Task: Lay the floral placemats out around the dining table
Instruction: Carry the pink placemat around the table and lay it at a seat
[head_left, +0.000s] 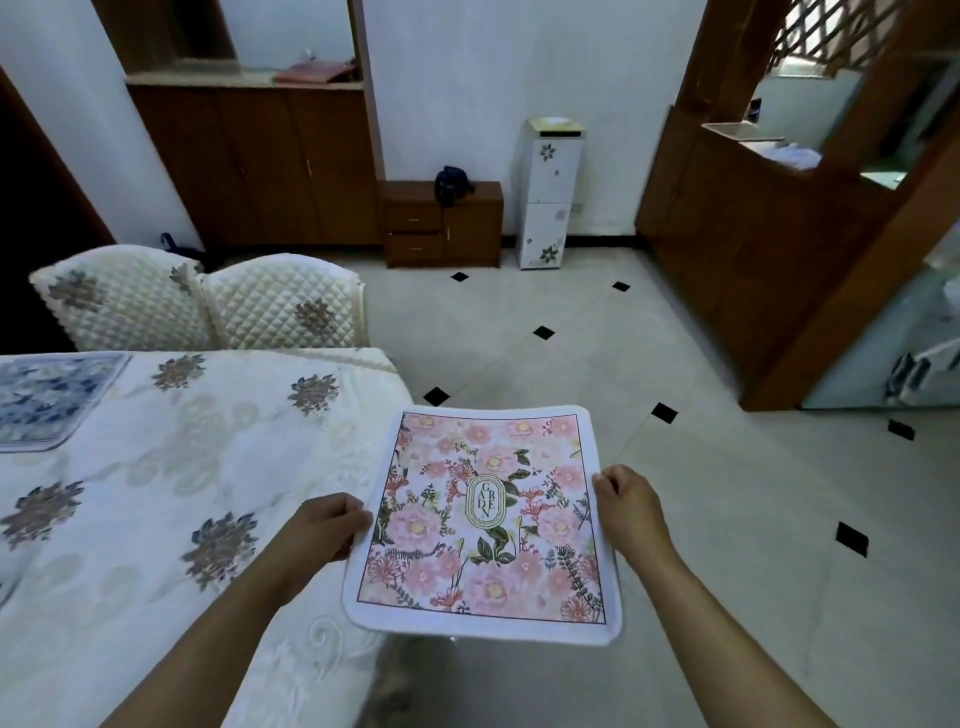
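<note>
A pink floral placemat (485, 525) with a white border and an oval "GARDEN" label is held flat in the air, off the right end of the dining table (171, 483). My left hand (324, 525) grips its left edge and my right hand (626, 506) grips its right edge. A blue floral placemat (49, 397) lies on the table's far left part. The table wears a cream cloth with dark flower motifs.
Two chairs with quilted cream covers (202, 301) stand at the table's far side. A low brown cabinet (441, 223) and a white floral water dispenser (548, 192) stand by the back wall. A wooden partition (769, 234) is at right. Tiled floor lies under the pink placemat.
</note>
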